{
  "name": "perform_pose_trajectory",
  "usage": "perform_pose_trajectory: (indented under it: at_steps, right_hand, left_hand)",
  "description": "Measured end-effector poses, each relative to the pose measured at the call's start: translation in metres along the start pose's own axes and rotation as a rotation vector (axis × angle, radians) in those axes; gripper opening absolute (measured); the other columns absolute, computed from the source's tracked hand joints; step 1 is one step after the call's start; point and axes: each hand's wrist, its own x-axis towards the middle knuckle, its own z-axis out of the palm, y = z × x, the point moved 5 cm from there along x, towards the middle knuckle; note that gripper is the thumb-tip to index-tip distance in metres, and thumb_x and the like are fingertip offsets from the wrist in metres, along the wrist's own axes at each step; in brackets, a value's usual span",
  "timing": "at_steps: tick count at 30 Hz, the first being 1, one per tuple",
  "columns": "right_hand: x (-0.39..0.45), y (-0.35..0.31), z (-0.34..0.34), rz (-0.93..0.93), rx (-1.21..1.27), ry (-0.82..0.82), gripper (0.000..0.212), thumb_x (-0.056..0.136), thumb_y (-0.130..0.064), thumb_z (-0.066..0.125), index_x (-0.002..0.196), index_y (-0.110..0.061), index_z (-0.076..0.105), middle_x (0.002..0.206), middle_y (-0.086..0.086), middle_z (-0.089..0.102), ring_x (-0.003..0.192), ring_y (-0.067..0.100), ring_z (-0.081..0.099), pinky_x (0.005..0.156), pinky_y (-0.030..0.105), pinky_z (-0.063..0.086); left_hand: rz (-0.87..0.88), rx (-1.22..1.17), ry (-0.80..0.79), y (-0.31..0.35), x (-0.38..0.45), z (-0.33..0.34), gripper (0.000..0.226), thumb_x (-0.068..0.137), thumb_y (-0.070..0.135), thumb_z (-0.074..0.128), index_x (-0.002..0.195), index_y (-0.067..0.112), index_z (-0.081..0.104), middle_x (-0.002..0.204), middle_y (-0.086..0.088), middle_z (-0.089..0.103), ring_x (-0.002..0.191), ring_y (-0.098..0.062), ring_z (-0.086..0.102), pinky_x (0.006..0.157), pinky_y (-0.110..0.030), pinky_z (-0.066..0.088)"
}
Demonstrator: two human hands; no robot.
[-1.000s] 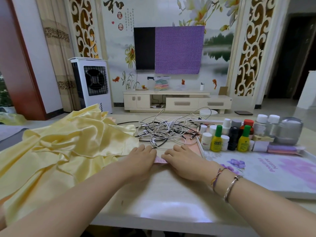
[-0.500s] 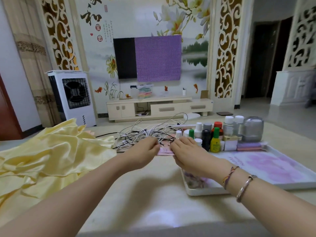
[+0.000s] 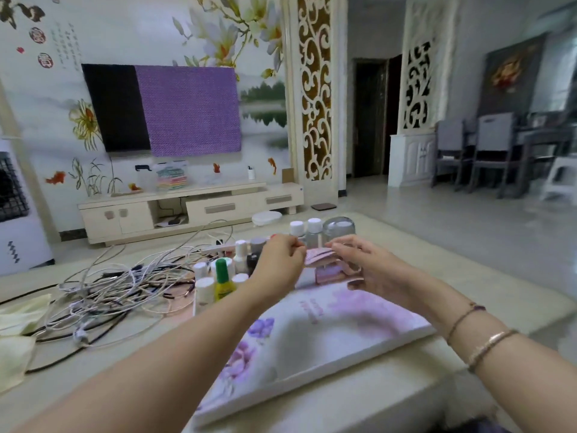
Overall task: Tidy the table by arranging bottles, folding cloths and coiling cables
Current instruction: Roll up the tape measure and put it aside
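From the head camera we see both hands raised over the far end of the tray (image 3: pixel 312 354), holding a small pink cloth (image 3: pixel 318 256) between them. The left hand (image 3: pixel 279 264) has its fingers curled and pinches the cloth's left edge; the right hand (image 3: pixel 371 270) pinches the right edge, fingers curled over the top. The cloth hangs above the tray, just in front of the bottles (image 3: pixel 224 276), which stand clustered at the tray's far left corner. A clear jar (image 3: pixel 338 228) stands behind the hands, beside two white-capped bottles. Left of the tray, the cables (image 3: pixel 118 289) lie in a loose tangle on the table (image 3: pixel 390 389). A yellow cloth (image 3: pixel 15 339) lies at the table's left edge, touching the cables. Two bracelets (image 3: pixel 480 335) circle the right wrist.
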Motion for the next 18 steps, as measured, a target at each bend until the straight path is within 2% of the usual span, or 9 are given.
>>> perform_pose_trajectory:
  at_steps: [2, 4, 6, 8, 10, 12, 14, 16, 18]
  right_hand:
    - [0.013, 0.006, -0.026, -0.008, 0.101, 0.126, 0.013, 0.093, -0.02, 0.059, 0.1, -0.01, 0.061, 0.078, 0.003, 0.062, 0.056, 0.009, 0.058, 0.054, 0.021, 0.041]
    - [0.028, 0.013, -0.048, -0.016, 0.105, 0.225, 0.003, 0.091, -0.006, 0.059, 0.093, -0.006, 0.062, 0.078, 0.011, 0.06, 0.056, 0.012, 0.053, 0.051, 0.02, 0.042]
    - [0.04, 0.017, -0.061, -0.013, -0.018, 0.266, 0.008, 0.089, -0.001, 0.061, 0.088, -0.008, 0.064, 0.071, 0.007, 0.06, 0.055, 0.01, 0.051, 0.048, 0.017, 0.037]
    - [0.05, 0.017, -0.069, -0.013, -0.179, 0.308, 0.014, 0.089, 0.001, 0.06, 0.086, -0.011, 0.065, 0.07, 0.002, 0.06, 0.059, 0.009, 0.051, 0.048, 0.016, 0.033]
    - [0.06, 0.018, -0.074, -0.028, -0.264, 0.357, 0.016, 0.088, 0.006, 0.057, 0.088, -0.008, 0.065, 0.071, 0.003, 0.058, 0.061, 0.01, 0.052, 0.047, 0.01, 0.036]
    - [0.069, 0.022, -0.076, -0.045, -0.355, 0.42, 0.016, 0.085, 0.004, 0.058, 0.087, -0.011, 0.064, 0.072, 0.002, 0.056, 0.064, 0.014, 0.054, 0.057, 0.014, 0.047]
    - [0.077, 0.028, -0.077, -0.052, -0.477, 0.479, 0.018, 0.08, -0.003, 0.063, 0.084, -0.02, 0.06, 0.075, -0.002, 0.055, 0.074, 0.018, 0.056, 0.072, 0.028, 0.049]
    - [0.08, 0.033, -0.078, -0.061, -0.548, 0.514, 0.021, 0.078, -0.006, 0.065, 0.091, -0.018, 0.055, 0.08, -0.004, 0.054, 0.08, 0.019, 0.055, 0.07, 0.027, 0.043]
    - [0.082, 0.039, -0.078, -0.064, -0.588, 0.527, 0.025, 0.079, -0.008, 0.066, 0.097, -0.015, 0.05, 0.089, 0.001, 0.055, 0.084, 0.021, 0.053, 0.069, 0.028, 0.039]
  left_hand:
    - [0.006, -0.007, 0.01, 0.004, 0.015, 0.021, 0.02, 0.092, 0.006, 0.049, 0.087, -0.001, 0.067, 0.08, -0.012, 0.065, 0.072, -0.02, 0.055, 0.06, -0.025, 0.036]
    - [0.017, 0.014, 0.023, 0.002, 0.031, 0.039, 0.02, 0.09, 0.007, 0.051, 0.087, 0.002, 0.07, 0.083, -0.01, 0.07, 0.079, -0.022, 0.062, 0.068, -0.03, 0.047]
    - [0.044, 0.086, 0.044, -0.002, 0.041, 0.051, 0.02, 0.09, 0.012, 0.052, 0.085, 0.006, 0.07, 0.084, -0.008, 0.069, 0.081, -0.023, 0.064, 0.072, -0.036, 0.051]
    - [0.093, 0.238, 0.093, -0.004, 0.046, 0.059, 0.021, 0.092, 0.018, 0.051, 0.086, 0.012, 0.07, 0.088, -0.003, 0.063, 0.082, -0.022, 0.06, 0.072, -0.037, 0.049]
    - [0.161, 0.382, 0.143, -0.006, 0.05, 0.066, 0.022, 0.092, 0.023, 0.05, 0.085, 0.017, 0.071, 0.088, 0.0, 0.059, 0.082, -0.023, 0.056, 0.072, -0.036, 0.044]
    - [0.202, 0.472, 0.165, -0.007, 0.051, 0.07, 0.023, 0.091, 0.024, 0.049, 0.085, 0.019, 0.071, 0.089, 0.001, 0.058, 0.082, -0.023, 0.052, 0.071, -0.035, 0.038]
    - [0.23, 0.549, 0.177, -0.008, 0.052, 0.074, 0.023, 0.091, 0.023, 0.046, 0.089, 0.02, 0.069, 0.095, 0.001, 0.058, 0.084, -0.023, 0.049, 0.071, -0.034, 0.033]
    - [0.259, 0.607, 0.191, -0.009, 0.051, 0.077, 0.02, 0.092, 0.024, 0.044, 0.096, 0.02, 0.064, 0.102, 0.002, 0.057, 0.092, -0.024, 0.05, 0.077, -0.034, 0.033]
    - [0.28, 0.69, 0.174, -0.012, 0.052, 0.082, 0.015, 0.093, 0.023, 0.045, 0.1, 0.02, 0.058, 0.106, 0.002, 0.056, 0.098, -0.024, 0.051, 0.081, -0.034, 0.034]
